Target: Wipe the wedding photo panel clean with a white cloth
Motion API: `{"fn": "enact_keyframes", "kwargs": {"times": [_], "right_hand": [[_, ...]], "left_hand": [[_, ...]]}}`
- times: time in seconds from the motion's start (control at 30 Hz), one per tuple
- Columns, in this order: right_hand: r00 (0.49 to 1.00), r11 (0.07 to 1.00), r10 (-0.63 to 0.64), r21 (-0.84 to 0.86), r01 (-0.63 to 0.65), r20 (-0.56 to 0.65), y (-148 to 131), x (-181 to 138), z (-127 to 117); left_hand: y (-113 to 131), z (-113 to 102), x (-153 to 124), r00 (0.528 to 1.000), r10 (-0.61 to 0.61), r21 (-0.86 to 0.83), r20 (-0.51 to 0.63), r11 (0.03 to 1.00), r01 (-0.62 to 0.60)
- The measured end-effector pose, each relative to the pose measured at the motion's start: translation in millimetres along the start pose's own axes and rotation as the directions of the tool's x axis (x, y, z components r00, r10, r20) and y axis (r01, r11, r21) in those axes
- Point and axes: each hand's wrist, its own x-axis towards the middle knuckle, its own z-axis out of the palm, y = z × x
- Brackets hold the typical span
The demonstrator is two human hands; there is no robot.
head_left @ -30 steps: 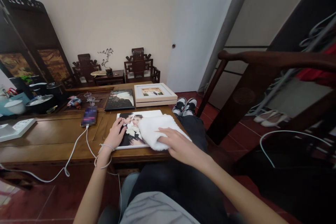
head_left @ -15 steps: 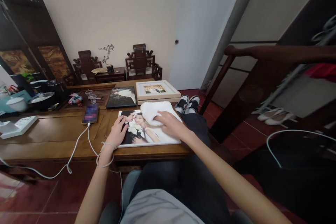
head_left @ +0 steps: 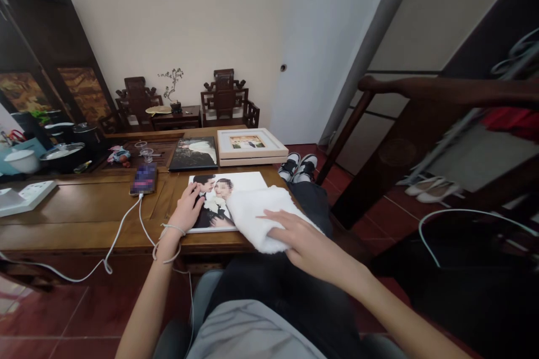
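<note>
A white-edged photo panel (head_left: 214, 216) with a picture of a couple lies flat at the table's near edge. My left hand (head_left: 188, 207) rests on its left edge, fingers stretched out and open. My right hand (head_left: 295, 233) is closed on a fluffy white cloth (head_left: 261, 207), index finger lying along its top. The cloth covers the right part of the panel and hangs over the table's near edge. Part of my right fingers is hidden in its folds.
Behind the panel lie a dark photo panel (head_left: 192, 154) and stacked light wood picture frames (head_left: 252, 148). A phone (head_left: 144, 179) on a white charging cable (head_left: 115, 235) is to the left, with a power strip (head_left: 27, 197) beyond. A wooden chair (head_left: 379, 123) stands at right.
My right hand has moved the cloth toward me and to the right, from the panel's upper middle to its near right part. My left hand stays on the panel's left edge.
</note>
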Motion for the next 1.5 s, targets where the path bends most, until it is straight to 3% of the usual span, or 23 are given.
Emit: {"fn": "enact_keyframes", "kwargs": {"times": [0.3,0.43,0.63,0.97,1.13,1.33,1.5], "right_hand": [[0.993,0.994,0.100,-0.033,-0.103,-0.067,57,69,9],[0.986,0.993,0.110,-0.036,-0.115,-0.129,68,82,18],[0.988,0.994,0.099,-0.043,-0.104,-0.116,51,57,25],[0.989,0.989,0.141,-0.039,-0.139,0.041,-21,19,-17],[0.983,0.985,0.174,-0.013,-0.174,0.058,-5,32,-12],[0.979,0.979,0.204,0.015,-0.204,0.010,35,68,-4],[0.973,0.974,0.223,-0.035,-0.225,-0.060,47,85,4]], "left_hand": [[3,-2,-1,1.000,-0.016,-0.006,0.015,1.000,0.016],[1,-2,-1,1.000,-0.016,-0.025,0.013,1.000,0.016],[3,-1,0,1.000,-0.016,-0.011,0.001,1.000,0.016],[6,-5,-1,0.999,-0.031,0.006,0.015,0.999,0.031],[7,-6,-2,0.999,-0.040,0.014,0.020,0.999,0.040],[9,-7,-2,0.998,-0.050,0.016,0.037,0.999,0.050],[4,-4,-1,0.999,-0.026,-0.001,0.020,1.000,0.026]]}}
